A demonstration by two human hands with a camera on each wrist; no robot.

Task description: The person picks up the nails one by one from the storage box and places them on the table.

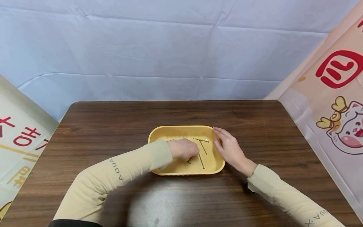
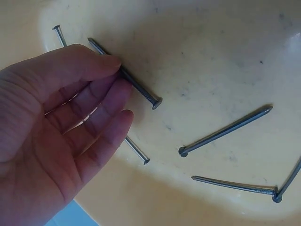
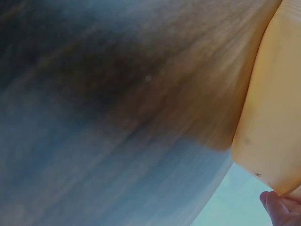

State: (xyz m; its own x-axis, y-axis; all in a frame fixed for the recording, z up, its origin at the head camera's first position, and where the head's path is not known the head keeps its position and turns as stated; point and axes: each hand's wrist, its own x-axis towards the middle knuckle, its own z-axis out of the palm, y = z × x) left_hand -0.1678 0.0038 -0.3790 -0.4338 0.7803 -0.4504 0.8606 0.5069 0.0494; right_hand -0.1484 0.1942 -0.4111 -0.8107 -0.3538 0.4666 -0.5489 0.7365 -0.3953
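A shallow yellow plastic basin (image 1: 181,173) with rounded corners holds several loose metal nails. My left hand (image 1: 184,149) reaches down inside it from the left. Between thumb and fingertips, the left hand (image 2: 80,108) pinches a dark nail (image 2: 141,88) near its middle, its flat head pointing away from the palm. Another nail (image 2: 136,149) lies partly hidden behind those fingers. To the right of them a nail (image 2: 225,131) rests on the basin floor. My right hand (image 1: 231,149) holds the basin's right end, thumb over the rim and fingers along the far corner.
The basin stands on a dark wood-grain table (image 1: 113,126). A pale cloth backdrop (image 1: 170,56) hangs behind the far edge. Printed banners flank the table, one with a cartoon cat (image 1: 348,126) on the right.
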